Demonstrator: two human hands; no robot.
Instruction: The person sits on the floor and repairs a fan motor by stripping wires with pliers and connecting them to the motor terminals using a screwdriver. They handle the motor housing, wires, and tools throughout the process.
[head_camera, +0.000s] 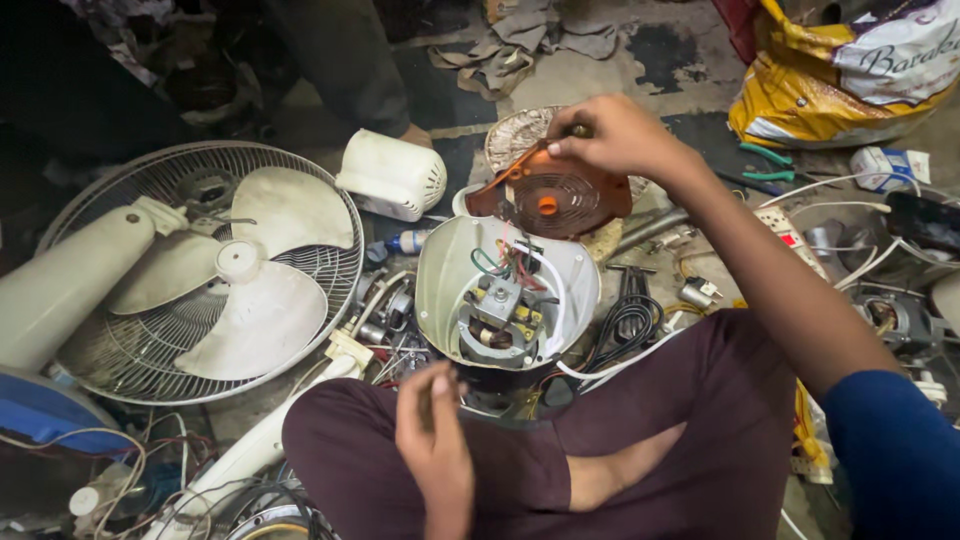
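The right hand (618, 133) is pinching the rim of the orange vented cover (549, 196), lifting it just above the open white motor housing (505, 290), while the left hand (432, 430), loosely curled and empty, is hovering below; tilting the cover slowly should be sparing the wires (512, 262).

A white fan blade (235, 290) lies in a wire fan guard (120, 345) on the left, a white vented motor cover (392, 174) sits beside it, crumpled rags (525, 45) lie on the floor (590, 75), and a yellow-and-white sack (850, 70) with green-handled pliers (768, 165) rests at the right.
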